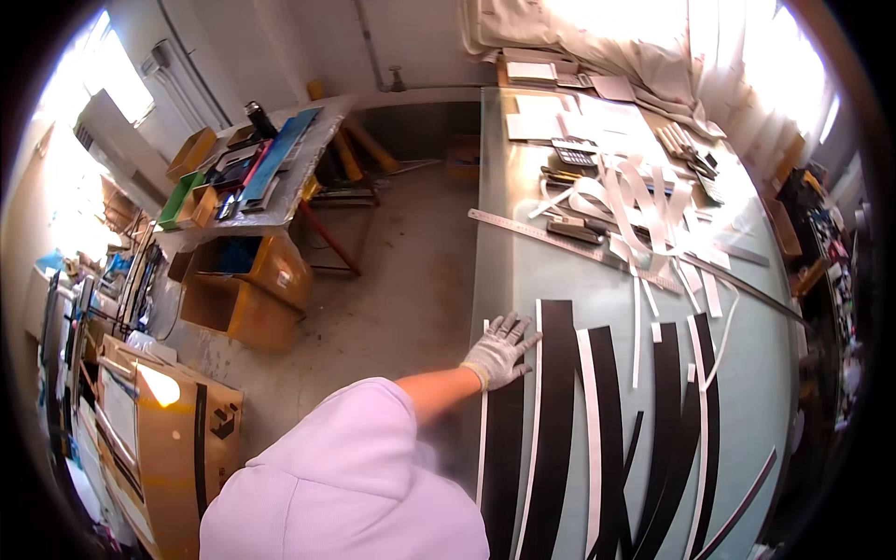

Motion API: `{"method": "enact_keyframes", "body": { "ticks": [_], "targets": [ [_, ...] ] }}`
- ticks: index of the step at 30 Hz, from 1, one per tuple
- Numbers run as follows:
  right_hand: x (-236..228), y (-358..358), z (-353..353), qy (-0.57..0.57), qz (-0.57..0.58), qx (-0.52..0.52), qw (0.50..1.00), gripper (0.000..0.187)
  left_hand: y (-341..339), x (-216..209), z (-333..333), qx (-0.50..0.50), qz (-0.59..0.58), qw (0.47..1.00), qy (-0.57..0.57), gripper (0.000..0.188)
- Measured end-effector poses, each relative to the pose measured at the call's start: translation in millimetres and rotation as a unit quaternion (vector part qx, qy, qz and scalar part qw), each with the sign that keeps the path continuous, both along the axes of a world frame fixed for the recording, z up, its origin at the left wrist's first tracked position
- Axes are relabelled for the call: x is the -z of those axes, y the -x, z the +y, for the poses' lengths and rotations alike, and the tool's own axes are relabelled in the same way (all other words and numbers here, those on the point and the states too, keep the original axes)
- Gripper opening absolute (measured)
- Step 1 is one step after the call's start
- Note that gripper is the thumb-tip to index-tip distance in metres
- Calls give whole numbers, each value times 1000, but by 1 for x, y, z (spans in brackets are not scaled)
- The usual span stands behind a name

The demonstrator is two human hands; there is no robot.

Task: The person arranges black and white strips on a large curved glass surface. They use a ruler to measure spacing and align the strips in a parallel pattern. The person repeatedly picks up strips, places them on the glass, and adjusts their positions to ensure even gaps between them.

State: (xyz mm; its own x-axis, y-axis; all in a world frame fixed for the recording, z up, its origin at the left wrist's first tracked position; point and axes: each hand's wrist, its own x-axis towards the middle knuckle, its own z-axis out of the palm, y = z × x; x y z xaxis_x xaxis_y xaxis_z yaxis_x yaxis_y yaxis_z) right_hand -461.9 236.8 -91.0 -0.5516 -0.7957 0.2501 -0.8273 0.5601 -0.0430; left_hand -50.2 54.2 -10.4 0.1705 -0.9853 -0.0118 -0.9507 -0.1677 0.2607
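Observation:
My left hand [502, 353], in a grey knit glove, lies palm down with its fingers spread at the far end of a wide black strip [504, 439] with a white edge. Close on its right runs a second wide black strip [557, 392], also white along one side. Further right, a narrower black strip [609, 401] with a white band and several more dark strips [666, 401] lie lengthwise, some crossing. All rest on the pale glass-like tabletop [756, 392]. My right hand is out of the picture.
A steel ruler [560, 245], a cutter knife [574, 230], tangled white strips [644, 205] and a calculator [574, 154] lie farther up the table. To the left stand a side table [317, 140] and cardboard boxes [247, 289] on the floor. A large carton [201, 439] is nearer.

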Motion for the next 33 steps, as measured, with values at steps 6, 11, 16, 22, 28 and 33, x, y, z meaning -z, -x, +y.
{"method": "enact_keyframes", "body": {
  "ticks": [6,11,16,22,28,33],
  "targets": [
    [14,-36,-52,-10,-18,-57,998,65,-1,-8,2,-5,2,999,-46,76],
    [22,-42,-66,-5,-23,-68,997,63,3,-19,-2,-5,5,999,-54,75],
    [27,-45,-65,-9,-29,-58,998,62,-1,-12,-1,-2,-6,999,-54,74],
    [29,-46,-61,-12,-32,-40,999,60,1,-8,-1,0,-17,999,-45,74],
    [31,-45,-57,-14,-34,-24,999,59,2,-16,-1,-1,-3,999,-51,75],
    [32,-45,-55,-15,-33,-18,999,58,0,-4,-1,3,-6,999,-31,74]
  ]
}}
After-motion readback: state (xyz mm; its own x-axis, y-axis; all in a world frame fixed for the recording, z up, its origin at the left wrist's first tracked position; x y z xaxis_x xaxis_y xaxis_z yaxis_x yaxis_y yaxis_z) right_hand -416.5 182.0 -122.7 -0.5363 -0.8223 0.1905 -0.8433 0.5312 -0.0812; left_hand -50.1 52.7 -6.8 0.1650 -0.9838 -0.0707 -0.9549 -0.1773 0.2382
